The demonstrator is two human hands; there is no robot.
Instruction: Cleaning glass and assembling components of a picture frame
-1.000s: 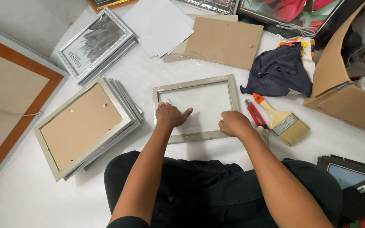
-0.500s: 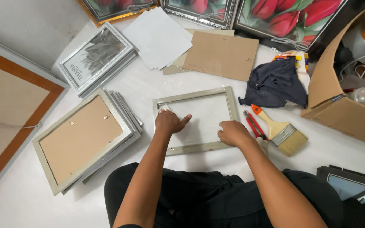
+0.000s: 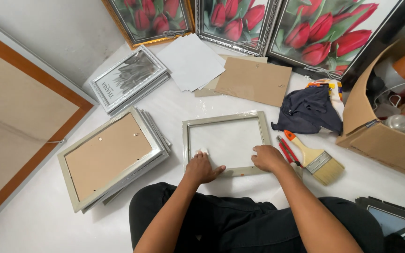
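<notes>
What we cannot fully see

Our left hand (image 3: 202,167) covers most of a small white pad (image 3: 201,152) on the silver frame (image 3: 225,118), and our right hand (image 3: 268,158) hides the frame's lower right corner. The tulip pictures (image 3: 324,33) are cut by the top edge, the cardboard box (image 3: 380,140) by the right edge, its contents a blur. The red tool (image 3: 288,151) is partly under the paintbrush (image 3: 316,161).

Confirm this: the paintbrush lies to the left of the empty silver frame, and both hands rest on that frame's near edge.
Not quite. In the head view the paintbrush lies to the right of the empty silver frame, beside the red-handled tool. The rest holds: the left hand and the right hand both rest on the frame's near edge.
</notes>
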